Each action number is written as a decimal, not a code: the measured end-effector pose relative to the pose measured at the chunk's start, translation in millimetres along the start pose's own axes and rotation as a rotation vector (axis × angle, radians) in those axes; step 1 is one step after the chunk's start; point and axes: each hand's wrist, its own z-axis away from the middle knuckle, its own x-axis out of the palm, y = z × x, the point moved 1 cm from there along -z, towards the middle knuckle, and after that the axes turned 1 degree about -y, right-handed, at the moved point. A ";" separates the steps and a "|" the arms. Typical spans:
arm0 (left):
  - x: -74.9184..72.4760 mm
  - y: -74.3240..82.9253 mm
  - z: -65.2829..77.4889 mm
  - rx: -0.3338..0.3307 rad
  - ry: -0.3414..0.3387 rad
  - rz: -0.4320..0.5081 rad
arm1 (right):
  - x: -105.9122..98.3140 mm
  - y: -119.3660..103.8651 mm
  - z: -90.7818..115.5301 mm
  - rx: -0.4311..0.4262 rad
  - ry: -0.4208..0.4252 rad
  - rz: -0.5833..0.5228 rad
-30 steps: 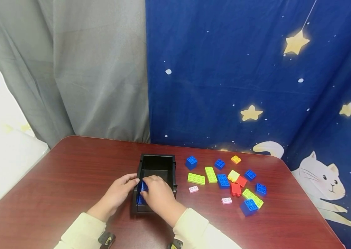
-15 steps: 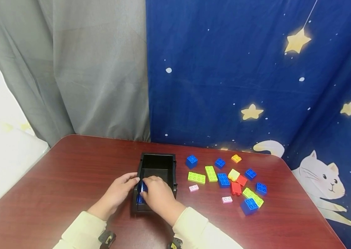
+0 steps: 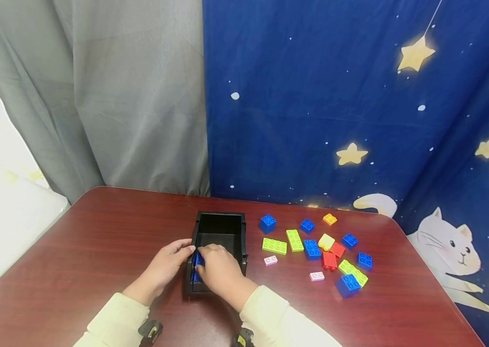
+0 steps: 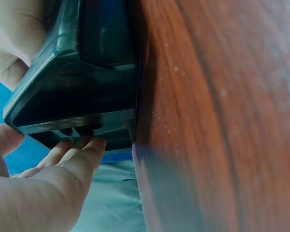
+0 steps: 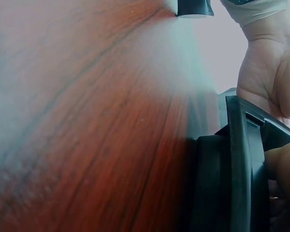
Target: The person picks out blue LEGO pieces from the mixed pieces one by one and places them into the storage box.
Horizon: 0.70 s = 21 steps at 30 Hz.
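In the head view, my left hand (image 3: 168,265) grips the left wall of a black plastic bin (image 3: 220,213), thumb at the rim. The left wrist view shows that hand's fingers (image 4: 79,162) against the bin's outer side, below its lip. My right hand (image 3: 222,272) reaches into the bin, its fingers curled at a blue toy brick (image 3: 195,276) by the left inner wall. Most of this brick is hidden by the hand. In the right wrist view, part of the right hand (image 5: 286,166) shows beyond the bin's rim (image 5: 239,179).
Right of the bin, toy bricks lie scattered on the brown table (image 3: 131,226): several blue and lime green ones, red bricks (image 3: 329,260), a pale yellow brick (image 3: 326,242), an orange brick (image 3: 330,219) and pink bricks (image 3: 270,260). Curtains (image 3: 140,96) hang behind.
The blue brick shifts slightly inside the bin at my right fingers. Both hands stay almost in place, and the head view tilts a little.
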 end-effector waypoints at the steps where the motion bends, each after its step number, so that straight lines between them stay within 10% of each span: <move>1: -0.1 -0.3 -0.1 0.000 -0.001 -0.001 | 0.5 0.0 -0.2 -0.003 -0.001 0.004; 21: -0.7 1.3 1.2 -0.009 -0.018 -0.033 | -1.1 -0.7 -1.0 -0.020 -0.025 -0.018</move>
